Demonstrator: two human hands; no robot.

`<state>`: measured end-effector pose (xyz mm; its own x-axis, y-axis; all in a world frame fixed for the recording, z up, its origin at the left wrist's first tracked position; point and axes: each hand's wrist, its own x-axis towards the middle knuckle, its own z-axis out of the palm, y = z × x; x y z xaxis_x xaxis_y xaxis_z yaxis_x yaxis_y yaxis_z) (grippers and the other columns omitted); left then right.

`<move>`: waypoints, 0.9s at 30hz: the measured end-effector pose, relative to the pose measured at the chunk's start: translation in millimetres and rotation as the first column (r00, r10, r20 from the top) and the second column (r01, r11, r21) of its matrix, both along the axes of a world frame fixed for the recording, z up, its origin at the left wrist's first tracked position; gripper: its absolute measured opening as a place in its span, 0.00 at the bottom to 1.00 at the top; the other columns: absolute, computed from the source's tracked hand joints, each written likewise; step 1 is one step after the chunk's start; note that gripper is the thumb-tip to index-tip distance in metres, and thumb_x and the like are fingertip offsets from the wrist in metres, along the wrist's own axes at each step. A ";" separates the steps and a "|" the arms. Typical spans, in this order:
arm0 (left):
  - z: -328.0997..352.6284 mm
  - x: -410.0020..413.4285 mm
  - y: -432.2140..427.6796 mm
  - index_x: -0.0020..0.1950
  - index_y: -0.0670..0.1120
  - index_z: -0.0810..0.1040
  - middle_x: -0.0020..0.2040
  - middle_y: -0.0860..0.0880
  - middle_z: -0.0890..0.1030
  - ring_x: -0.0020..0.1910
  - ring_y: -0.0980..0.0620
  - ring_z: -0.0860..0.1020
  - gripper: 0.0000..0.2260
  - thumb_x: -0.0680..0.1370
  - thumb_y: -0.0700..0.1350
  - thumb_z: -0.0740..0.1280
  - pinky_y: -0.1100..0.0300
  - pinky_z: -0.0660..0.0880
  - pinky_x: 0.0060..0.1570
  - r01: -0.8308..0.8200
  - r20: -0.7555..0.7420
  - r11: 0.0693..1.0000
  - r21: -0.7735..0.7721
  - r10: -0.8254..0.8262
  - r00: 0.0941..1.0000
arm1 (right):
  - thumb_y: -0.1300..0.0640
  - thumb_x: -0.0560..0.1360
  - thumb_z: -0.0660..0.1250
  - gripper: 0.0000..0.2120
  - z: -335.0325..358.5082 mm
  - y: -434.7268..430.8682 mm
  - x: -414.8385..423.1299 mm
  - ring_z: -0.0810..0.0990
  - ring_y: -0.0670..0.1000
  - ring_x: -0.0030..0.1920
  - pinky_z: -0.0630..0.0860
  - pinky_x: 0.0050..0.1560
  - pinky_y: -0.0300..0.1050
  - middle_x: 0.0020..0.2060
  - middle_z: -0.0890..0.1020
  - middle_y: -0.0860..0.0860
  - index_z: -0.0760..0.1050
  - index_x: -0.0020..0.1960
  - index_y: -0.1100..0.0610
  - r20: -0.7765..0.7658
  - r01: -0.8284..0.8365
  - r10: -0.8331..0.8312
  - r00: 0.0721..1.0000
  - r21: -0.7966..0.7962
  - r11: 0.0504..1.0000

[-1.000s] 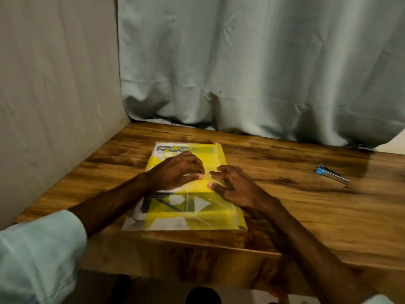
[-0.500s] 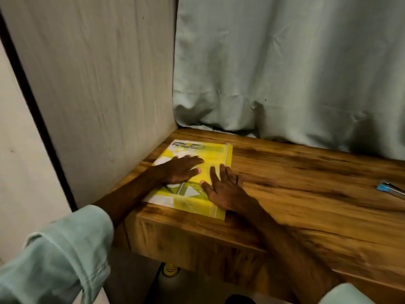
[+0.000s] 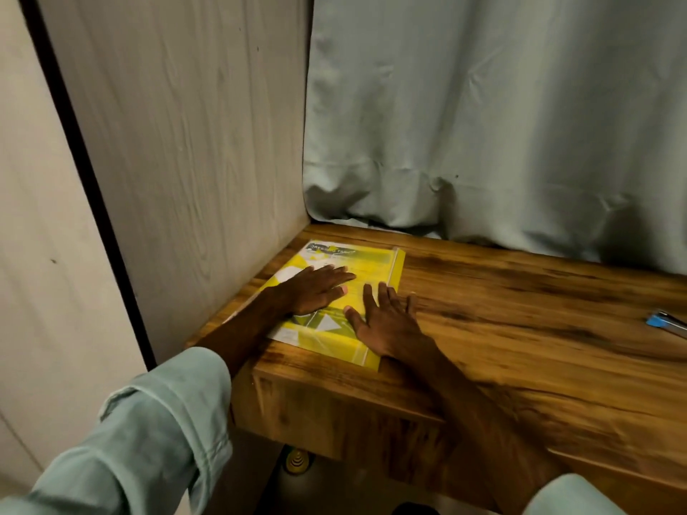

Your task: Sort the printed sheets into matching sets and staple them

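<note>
A yellow-and-white printed stack in a clear plastic folder [image 3: 371, 267] lies flat at the left end of the wooden table [image 3: 520, 328], close to the side wall. My left hand [image 3: 316, 291] rests palm down on the folder's middle, fingers stretched out. My right hand [image 3: 386, 321] lies flat on the folder's right edge, fingers spread, partly on the bare wood. Neither hand grips anything. A blue-and-silver stapler [image 3: 665, 323] lies far right on the table, cut by the frame edge.
A pale wood-grain panel [image 3: 186, 161] walls the table's left side. A grey-green curtain [image 3: 483, 124] hangs behind the table, down to its back edge. The table's front edge [image 3: 334, 384] drops to a dark floor below.
The view has swung left and back. Both hands went from curled fingertips meeting at the folder's middle to lying flat with fingers spread on it. The folder and stapler have not moved.
</note>
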<state>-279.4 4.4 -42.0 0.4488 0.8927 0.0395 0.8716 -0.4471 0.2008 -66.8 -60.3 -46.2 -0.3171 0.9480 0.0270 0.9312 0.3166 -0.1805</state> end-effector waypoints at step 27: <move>46.4 365.1 -12.0 0.51 0.49 0.77 0.54 0.47 0.82 0.53 0.44 0.79 0.11 0.78 0.55 0.61 0.51 0.77 0.54 0.292 -0.233 0.949 0.123 -0.258 0.937 | 0.55 0.77 0.64 0.11 18.1 -50.3 425.1 0.73 0.63 0.61 0.73 0.63 0.56 0.59 0.76 0.61 0.78 0.55 0.60 -0.299 0.592 -0.512 0.805 0.373 0.714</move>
